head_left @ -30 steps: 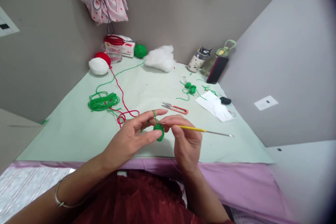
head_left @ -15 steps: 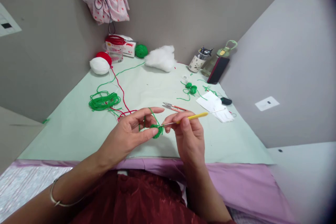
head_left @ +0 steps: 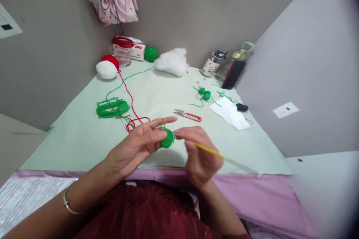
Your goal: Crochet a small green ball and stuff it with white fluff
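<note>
Head view: where is the small green piece (head_left: pixel 167 139)?
– Pinched in the left hand (head_left: pixel 137 145), thumb on its face, held above the table (head_left: pixel 165 95). Green yarn (head_left: pixel 163 122) loops over that hand's outstretched forefinger.
– And the right hand (head_left: pixel 202 156)?
– Closed around a yellow-handled hook (head_left: pixel 209 150), just right of the piece.
– Which way does the hook lie?
– Its long axis slants from the piece's upper right edge, down and away rightward. The tip is at that edge; whether it enters a stitch, I cannot tell.
</note>
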### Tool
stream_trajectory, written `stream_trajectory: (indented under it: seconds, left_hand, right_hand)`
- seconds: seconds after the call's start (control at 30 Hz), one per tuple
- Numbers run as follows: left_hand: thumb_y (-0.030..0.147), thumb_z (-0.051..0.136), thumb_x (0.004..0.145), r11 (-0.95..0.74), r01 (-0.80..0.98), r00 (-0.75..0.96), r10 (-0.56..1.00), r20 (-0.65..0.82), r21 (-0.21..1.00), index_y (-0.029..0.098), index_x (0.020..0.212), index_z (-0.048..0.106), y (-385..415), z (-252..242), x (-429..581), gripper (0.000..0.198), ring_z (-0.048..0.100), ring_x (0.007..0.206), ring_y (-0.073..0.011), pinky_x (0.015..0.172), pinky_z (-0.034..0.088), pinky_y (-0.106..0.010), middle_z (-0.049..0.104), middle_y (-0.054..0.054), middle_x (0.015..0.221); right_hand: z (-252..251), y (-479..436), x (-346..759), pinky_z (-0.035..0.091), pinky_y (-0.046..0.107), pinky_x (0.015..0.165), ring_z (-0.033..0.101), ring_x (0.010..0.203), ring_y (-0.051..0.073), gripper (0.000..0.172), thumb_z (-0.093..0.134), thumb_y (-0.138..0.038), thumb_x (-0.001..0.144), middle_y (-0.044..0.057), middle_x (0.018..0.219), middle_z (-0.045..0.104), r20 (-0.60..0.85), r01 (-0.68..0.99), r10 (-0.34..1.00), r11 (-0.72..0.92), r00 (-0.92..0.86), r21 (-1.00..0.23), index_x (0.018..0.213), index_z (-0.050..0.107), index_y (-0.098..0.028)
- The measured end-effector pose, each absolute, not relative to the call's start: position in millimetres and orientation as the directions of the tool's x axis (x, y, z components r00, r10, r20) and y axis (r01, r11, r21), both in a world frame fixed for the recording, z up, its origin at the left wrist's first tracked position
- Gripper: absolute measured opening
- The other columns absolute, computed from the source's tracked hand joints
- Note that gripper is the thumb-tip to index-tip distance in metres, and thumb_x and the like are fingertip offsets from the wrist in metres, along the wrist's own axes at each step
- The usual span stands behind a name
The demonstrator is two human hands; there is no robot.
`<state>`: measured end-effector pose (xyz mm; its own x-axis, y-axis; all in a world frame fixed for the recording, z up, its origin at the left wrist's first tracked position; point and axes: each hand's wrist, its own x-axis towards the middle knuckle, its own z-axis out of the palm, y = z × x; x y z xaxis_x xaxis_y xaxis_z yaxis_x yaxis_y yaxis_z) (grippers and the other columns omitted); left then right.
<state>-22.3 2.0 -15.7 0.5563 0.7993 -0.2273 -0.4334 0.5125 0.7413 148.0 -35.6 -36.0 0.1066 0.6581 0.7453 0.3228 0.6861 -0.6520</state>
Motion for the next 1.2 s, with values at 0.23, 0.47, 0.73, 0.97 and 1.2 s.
stream_trajectory:
  seconds: [0.23, 0.47, 0.73, 0.97, 1.2]
  left_hand:
    - [0.029, 0.084, 0.087, 0.205, -0.345, 0.415, 0.908, -0.046, 0.916, 0.033, 0.117, 0.083, -3, -17, -23, 0.03, 0.059, 0.089, -0.0149, 0.089, 0.046, -0.027, 0.067, 0.001, 0.088]
    - [0.027, 0.089, 0.082, 0.178, -0.407, 0.272, 0.96, -0.067, 0.896, 0.03, 0.126, 0.079, -9, -15, -17, 0.045, 0.058, 0.077, -0.0121, 0.079, 0.048, -0.025, 0.066, 0.004, 0.08]
    - [0.028, 0.091, 0.076, 0.512, -0.541, 0.493, 0.836, -0.242, 0.667, 0.018, 0.107, 0.085, 0, -15, -18, 0.033, 0.066, 0.088, -0.0158, 0.093, 0.052, -0.029, 0.074, -0.003, 0.087]
    - [0.027, 0.082, 0.087, 0.247, -0.348, 0.468, 0.882, -0.061, 0.904, 0.032, 0.125, 0.08, -7, -19, -21, 0.038, 0.064, 0.104, -0.0191, 0.097, 0.047, -0.029, 0.076, -0.001, 0.105]
    - [0.03, 0.082, 0.088, 0.196, -0.271, 0.477, 0.878, -0.046, 0.942, 0.037, 0.127, 0.079, -2, -16, -31, 0.04, 0.06, 0.09, -0.0158, 0.087, 0.047, -0.027, 0.064, 0.001, 0.093]
  right_hand:
    - [-23, -29, 140, 0.061, 0.037, 0.075, 0.071, 0.086, 0.02, 0.016, 0.065, -0.029, 0.102, 0.004, 0.093, 0.077, 0.554, 0.057, 0.817, 0.552, 0.163, -0.832, 0.098, 0.08, -0.028]
    - [-36, -34, 136, 0.062, 0.037, 0.073, 0.073, 0.086, 0.019, 0.028, 0.066, -0.018, 0.1, 0.004, 0.101, 0.077, 0.709, 0.36, 0.699, 0.639, 0.098, -0.68, 0.117, 0.079, -0.037]
    - [-37, -32, 146, 0.06, 0.036, 0.068, 0.07, 0.073, 0.018, 0.021, 0.063, -0.023, 0.102, 0.003, 0.089, 0.077, 0.636, 0.18, 0.735, 0.61, 0.234, -0.772, 0.107, 0.081, -0.031]
    - [-32, -28, 144, 0.061, 0.037, 0.079, 0.073, 0.091, 0.021, 0.013, 0.07, -0.033, 0.098, 0.004, 0.093, 0.08, 0.467, -0.02, 0.867, 0.478, 0.175, -0.878, 0.096, 0.082, -0.028]
    - [-30, -22, 149, 0.056, 0.029, 0.062, 0.064, 0.063, 0.014, 0.023, 0.07, -0.044, 0.097, 0.003, 0.082, 0.077, 0.29, -0.267, 0.945, 0.322, 0.154, -0.908, 0.089, 0.074, -0.022]
